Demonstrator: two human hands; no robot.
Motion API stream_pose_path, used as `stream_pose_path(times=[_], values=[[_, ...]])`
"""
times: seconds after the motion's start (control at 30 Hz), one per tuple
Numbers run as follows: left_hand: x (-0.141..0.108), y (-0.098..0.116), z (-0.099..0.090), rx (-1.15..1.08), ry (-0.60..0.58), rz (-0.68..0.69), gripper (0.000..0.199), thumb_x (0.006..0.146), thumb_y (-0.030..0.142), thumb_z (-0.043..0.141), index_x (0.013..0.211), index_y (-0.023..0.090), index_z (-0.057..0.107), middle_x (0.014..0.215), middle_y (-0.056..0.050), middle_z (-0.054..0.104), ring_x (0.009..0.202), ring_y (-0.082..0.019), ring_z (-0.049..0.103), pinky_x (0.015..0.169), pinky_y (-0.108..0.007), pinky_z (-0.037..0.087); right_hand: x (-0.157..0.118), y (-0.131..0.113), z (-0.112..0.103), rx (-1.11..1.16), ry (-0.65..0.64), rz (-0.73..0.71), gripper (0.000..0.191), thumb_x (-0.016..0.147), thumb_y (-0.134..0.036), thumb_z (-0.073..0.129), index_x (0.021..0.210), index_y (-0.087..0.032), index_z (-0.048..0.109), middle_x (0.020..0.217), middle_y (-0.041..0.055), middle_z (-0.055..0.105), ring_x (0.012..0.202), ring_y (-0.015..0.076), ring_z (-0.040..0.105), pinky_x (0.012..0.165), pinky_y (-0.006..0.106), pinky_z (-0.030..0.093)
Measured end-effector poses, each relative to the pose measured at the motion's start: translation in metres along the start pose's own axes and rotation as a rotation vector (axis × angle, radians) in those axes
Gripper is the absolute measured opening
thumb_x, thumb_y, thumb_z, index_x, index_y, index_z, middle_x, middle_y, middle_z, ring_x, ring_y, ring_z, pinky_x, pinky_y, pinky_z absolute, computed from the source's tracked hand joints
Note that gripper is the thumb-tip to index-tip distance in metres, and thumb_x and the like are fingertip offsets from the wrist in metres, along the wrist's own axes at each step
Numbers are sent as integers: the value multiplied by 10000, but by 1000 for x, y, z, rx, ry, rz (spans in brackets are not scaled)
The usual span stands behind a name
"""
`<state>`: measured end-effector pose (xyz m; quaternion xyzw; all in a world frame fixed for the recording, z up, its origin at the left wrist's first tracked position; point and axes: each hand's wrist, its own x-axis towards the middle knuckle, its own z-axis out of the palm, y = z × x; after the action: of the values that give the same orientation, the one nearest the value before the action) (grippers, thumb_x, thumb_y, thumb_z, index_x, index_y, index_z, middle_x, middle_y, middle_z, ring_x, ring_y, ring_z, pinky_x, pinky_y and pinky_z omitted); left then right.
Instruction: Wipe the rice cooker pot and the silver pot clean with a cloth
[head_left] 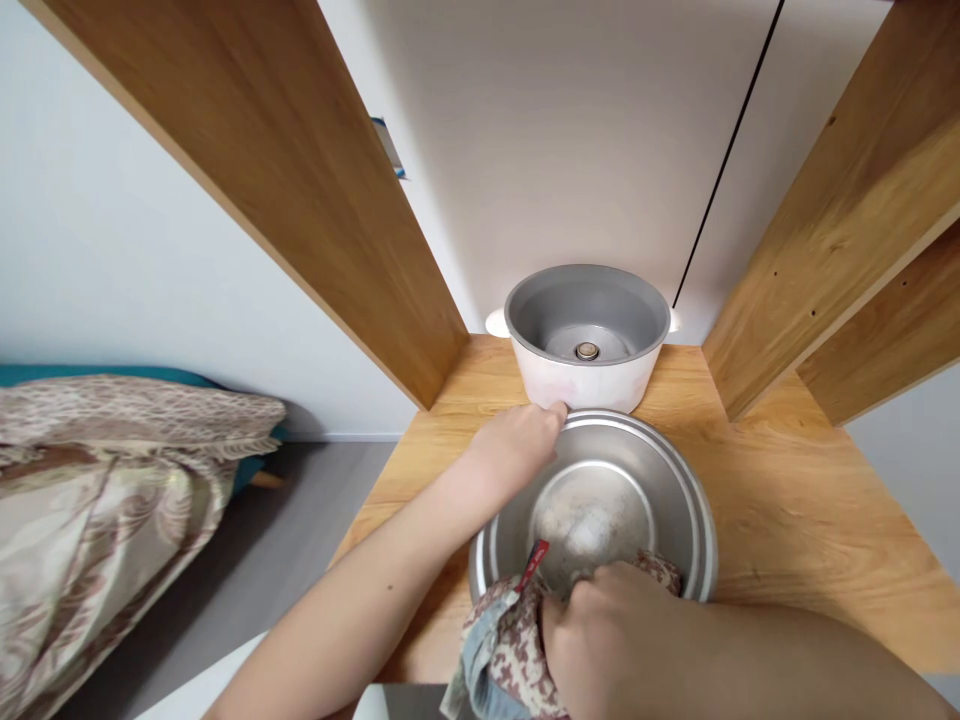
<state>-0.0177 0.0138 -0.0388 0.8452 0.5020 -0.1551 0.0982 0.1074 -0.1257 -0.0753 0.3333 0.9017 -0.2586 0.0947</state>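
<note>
Your left hand point(523, 440) grips a round silver metal pot point(592, 500) by its far-left rim | your right hand point(604, 620) clutches a bunched brown-and-cream cloth point(517, 645), pot's near side | pot on tan wooden tabletop point(795, 510)

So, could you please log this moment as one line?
left hand: on metal vessel; right hand: gripping patterned cloth over vessel; behind: white cooker body
</note>
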Motion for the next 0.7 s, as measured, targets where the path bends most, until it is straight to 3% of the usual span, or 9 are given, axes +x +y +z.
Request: stream_pose_path(times=[0.17, 0.37, 0.5, 0.7], values=[[1, 0, 1, 36, -19, 3, 381, 1099, 78, 652, 1476, 110, 708, 1313, -259, 880, 1250, -399, 884, 1041, -444, 671, 1, 0, 2, -3, -32, 22, 496, 1017, -548, 857, 1232, -101, 845, 1161, 182, 906, 877, 327, 861, 675, 407, 569], [0, 0, 1, 50, -10, 1, 387, 1088, 76, 649, 1470, 109, 704, 1299, -242, 888, 1230, -378, 887, 1036, -422, 676, 3, -2, 4, 9, -81, 92, 515, 993, -581, 853, 1226, -122, 829, 1083, 191, 906, 889, 373, 873, 717, 446, 607], [1, -1, 4, -1, 28, 4, 361, 1067, 62, 665, 1422, 104, 720, 1244, -223, 897, 1200, -387, 888, 1024, -409, 670, 2, 0, 4, 10, -37, 39, 442, 994, -535, 857, 1197, -142, 846, 1137, 163, 909, 888, 337, 866, 678, 414, 564], [1, 0, 2, 72, -15, 2, 386, 1096, 100, 651, 1478, 107, 711, 1284, -265, 883, 1243, -400, 892, 1020, -442, 680, 1, 5, 5, 18, -52, 46, 443, 1029, -543, 834, 1213, -140, 848, 1155, 143, 902, 881, 313, 847, 650, 409, 513]])
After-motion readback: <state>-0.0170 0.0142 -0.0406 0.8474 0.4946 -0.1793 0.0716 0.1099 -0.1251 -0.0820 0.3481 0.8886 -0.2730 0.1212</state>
